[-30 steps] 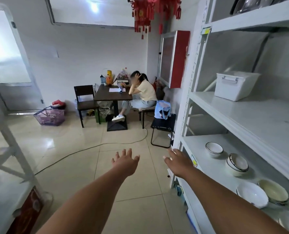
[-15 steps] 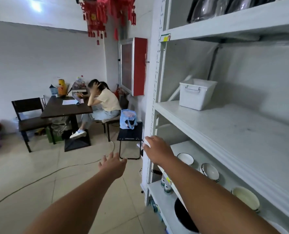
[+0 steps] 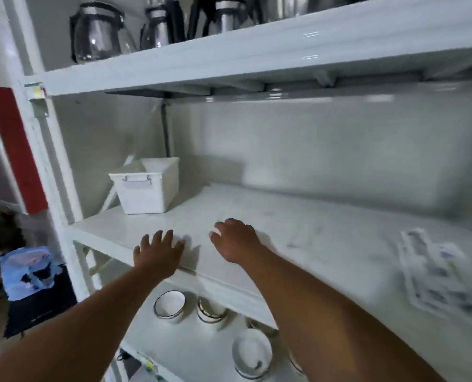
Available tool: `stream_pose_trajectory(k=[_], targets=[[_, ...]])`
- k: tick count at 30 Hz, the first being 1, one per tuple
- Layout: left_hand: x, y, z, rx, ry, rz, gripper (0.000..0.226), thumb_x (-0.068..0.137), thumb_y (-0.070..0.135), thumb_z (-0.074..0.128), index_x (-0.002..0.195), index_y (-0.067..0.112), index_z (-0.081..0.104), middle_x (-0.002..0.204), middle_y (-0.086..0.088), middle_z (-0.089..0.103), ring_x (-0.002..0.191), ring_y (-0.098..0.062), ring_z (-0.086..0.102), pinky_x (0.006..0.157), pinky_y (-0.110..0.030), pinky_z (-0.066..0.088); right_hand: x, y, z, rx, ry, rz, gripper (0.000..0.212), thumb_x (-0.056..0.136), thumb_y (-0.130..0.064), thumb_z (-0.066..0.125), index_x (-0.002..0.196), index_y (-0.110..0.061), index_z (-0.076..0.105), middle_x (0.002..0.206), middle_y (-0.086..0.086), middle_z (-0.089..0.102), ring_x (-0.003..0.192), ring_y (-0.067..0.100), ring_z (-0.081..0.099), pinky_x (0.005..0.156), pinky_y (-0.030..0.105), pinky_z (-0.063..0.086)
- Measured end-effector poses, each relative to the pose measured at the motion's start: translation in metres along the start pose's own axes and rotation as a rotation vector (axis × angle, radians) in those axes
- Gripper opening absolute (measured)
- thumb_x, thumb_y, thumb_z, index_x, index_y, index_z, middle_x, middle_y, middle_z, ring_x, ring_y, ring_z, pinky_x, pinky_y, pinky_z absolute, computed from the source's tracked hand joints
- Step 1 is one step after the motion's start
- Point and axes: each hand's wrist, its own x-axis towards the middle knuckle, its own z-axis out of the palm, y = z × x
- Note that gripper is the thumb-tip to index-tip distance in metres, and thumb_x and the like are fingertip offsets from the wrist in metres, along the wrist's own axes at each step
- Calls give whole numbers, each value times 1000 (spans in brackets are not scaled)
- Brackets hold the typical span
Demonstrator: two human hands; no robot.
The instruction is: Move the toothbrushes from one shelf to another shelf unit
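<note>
Head view: both hands were empty, the left hand [image 3: 157, 255] with fingers spread over the front edge of the middle shelf [image 3: 298, 244] and the right hand [image 3: 236, 241] loosely curled just above it, probably reaching in to start collecting. The likely toothbrushes, blurred flat packs [image 3: 436, 274], lay well to the right on the same shelf, apart from both hands. A white bin [image 3: 146, 186] stood at the back left, glass jars [image 3: 99, 31] above, bowls [image 3: 170, 301] below; the shelf unit was white, the wall behind plain grey.
</note>
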Motion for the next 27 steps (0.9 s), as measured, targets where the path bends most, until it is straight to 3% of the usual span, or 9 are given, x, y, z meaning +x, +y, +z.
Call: stream_pose_trajectory(k=[7,12,16,19,23,27], targets=[[8,171,39,-25,-143,401,60,98,56,23,151,29,21,160,2,19,147,-30,15,116,-48,20,-66,140,-54,-128,38,421,48,99,-45,30,132,-18,50,133,10,52,126,30,47,102,41,36],[-12,236,53,-31,-161,624,58,96,57,27,148,30,28,154,-1,29,143,-31,22,112,-48,25,-132,193,-80,-112,112,739,44,98,-39,35,135,-19,48,134,9,51,125,30,47,101,43,38],[-26,268,60,-79,-172,706,56,96,56,29,142,26,39,145,-5,39,136,-32,32,110,-44,29,-164,202,-94,-1,235,910,49,94,-41,41,138,-21,44,139,9,48,127,32,45,105,46,36],[-38,294,65,-134,-197,776,56,97,53,27,142,24,42,150,-8,33,140,-31,27,115,-43,26,-185,217,-101,-102,316,1039,54,90,-43,44,139,-22,42,137,7,48,127,29,45,103,44,35],[-64,324,63,-247,-286,810,55,98,47,26,146,21,38,155,-15,21,144,-33,16,117,-44,23,-209,233,-107,-70,235,1278,61,82,-52,50,135,-21,41,134,8,47,126,30,42,101,44,32],[-82,345,64,-293,-420,812,54,99,45,23,146,22,37,151,-12,32,143,-33,18,116,-45,24,-215,245,-105,16,213,1334,61,76,-47,57,129,-18,43,129,8,50,125,30,44,99,41,34]])
